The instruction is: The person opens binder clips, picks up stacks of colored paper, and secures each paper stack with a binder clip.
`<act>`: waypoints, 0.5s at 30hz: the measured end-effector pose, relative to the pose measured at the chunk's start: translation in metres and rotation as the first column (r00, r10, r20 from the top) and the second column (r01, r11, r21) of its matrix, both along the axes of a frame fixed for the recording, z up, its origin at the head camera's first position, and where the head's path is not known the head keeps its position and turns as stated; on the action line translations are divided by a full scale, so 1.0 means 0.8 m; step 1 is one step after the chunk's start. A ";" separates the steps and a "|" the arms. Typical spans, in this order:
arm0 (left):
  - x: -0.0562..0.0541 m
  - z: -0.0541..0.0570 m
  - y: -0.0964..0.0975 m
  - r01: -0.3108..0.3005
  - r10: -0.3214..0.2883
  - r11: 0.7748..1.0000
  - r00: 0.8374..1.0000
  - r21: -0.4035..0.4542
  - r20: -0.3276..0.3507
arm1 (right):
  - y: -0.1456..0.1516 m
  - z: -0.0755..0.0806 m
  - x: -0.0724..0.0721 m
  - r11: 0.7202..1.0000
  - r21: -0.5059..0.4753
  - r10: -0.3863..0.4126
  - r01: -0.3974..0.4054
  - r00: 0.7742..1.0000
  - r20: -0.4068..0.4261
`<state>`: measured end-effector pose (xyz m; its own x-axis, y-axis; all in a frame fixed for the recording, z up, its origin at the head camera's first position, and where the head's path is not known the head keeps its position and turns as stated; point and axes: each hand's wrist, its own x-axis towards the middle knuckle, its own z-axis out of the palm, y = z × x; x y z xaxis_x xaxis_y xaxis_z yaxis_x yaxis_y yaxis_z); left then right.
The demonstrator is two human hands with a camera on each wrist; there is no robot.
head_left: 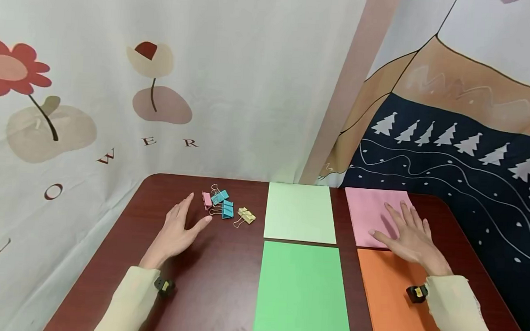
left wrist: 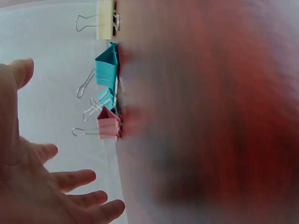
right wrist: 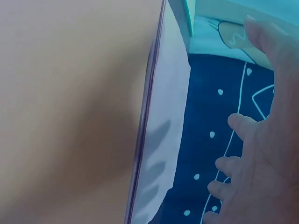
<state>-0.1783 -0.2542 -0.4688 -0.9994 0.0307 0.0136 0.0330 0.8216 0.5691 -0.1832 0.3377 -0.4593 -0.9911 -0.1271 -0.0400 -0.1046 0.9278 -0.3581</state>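
Observation:
My left hand [head_left: 174, 235] hovers over the left part of the table, fingers spread and nothing in them. Just to its right lies a small group of binder clips: a pink clip [head_left: 206, 200], two blue clips [head_left: 227, 209] and a yellow clip [head_left: 246, 215]. The left wrist view shows the pink clip [left wrist: 108, 126] nearest the fingers. Over the pink sheet [head_left: 366, 211] is my right hand [head_left: 410, 238], fingers straight and apart, holding nothing. Its wrist passes above the orange sheet [head_left: 396, 312]. In the right wrist view, finger shadows fall on the pink sheet [right wrist: 163, 144].
A pale green sheet [head_left: 300, 212] lies at the back middle of the dark red-brown table [head_left: 213, 293], with a brighter green sheet [head_left: 303, 292] in front of it. Behind the table hang a white flower-print curtain [head_left: 251, 85] and a dark blue tree-print cloth [head_left: 427, 164].

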 end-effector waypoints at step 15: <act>-0.060 0.004 0.016 -0.106 0.102 0.989 0.994 0.102 0.039 | 0.028 0.001 -0.036 1.000 0.013 -0.022 0.021 0.997 0.076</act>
<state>-0.2262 -0.2412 -0.4653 -0.9971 -0.0732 -0.0225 -0.0702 0.7560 0.6508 -0.2121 0.3598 -0.4586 -0.9876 -0.1051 -0.1165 -0.0577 0.9338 -0.3531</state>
